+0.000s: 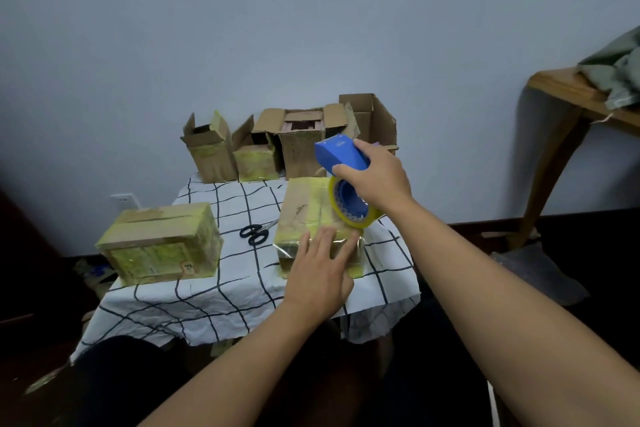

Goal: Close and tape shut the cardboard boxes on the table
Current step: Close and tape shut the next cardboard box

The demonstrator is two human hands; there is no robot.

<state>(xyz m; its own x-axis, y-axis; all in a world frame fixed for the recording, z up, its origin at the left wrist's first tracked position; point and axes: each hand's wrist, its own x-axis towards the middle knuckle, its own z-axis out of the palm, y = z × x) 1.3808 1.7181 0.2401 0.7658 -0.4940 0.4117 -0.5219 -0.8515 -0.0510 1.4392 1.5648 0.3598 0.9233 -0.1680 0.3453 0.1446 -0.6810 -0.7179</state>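
you have six cardboard boxes in view. two are closed and sit toward the front of the table: the taped box on the left (162, 243), already wrapped in yellowish tape, and the box under your hands (311, 215), to the right of centre. four open boxes (298, 139) stand in a row at the far edge against the wall, flaps up.

your left hand (320, 274) lies flat with straight fingers on the near top edge of the box under your hands, pressing down a strip of clear tape (349, 236). your right hand (375, 177) is curled around the one blue tape dispenser (341, 152), held above the box's right side; its single yellowish tape roll (349, 208) hangs just over the box top, and the tape runs from it to where your left fingers press.

one pair of black-handled scissors (255, 233) lies on the checked tablecloth (225, 291) between the two closed boxes.

the taped box on the left carries a pale label on its front face; the print is too blurred to read. one wall socket (125, 199) sits behind it.
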